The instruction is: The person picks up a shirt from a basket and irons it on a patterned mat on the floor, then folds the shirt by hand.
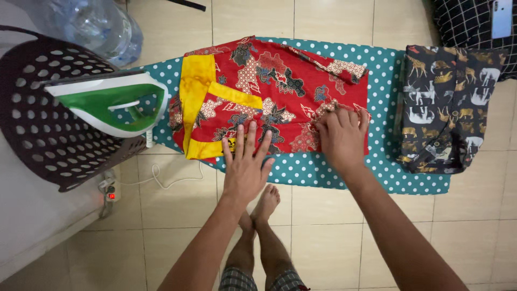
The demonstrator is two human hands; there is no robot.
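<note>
From the head view, the left hand (pixel 246 167) is lying flat, fingers spread, on the red patterned garment (pixel 280 91) at the near edge of the dotted teal ironing board (pixel 388 70). The right hand (pixel 340 137) is pressing it, fingers together. A green iron (pixel 110 102) is resting on a brown basket (pixel 37 124) off the board's left end; dark animal-print cloth (pixel 447 108) is lying at its right end.

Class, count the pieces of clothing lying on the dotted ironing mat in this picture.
2. A red patterned garment lies mid-mat under both hands; a dark animal-print garment, folded, sits at the mat's right end. Others may be hidden underneath.

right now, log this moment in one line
left hand flat on red garment | right hand pressing hem | iron on basket
</note>
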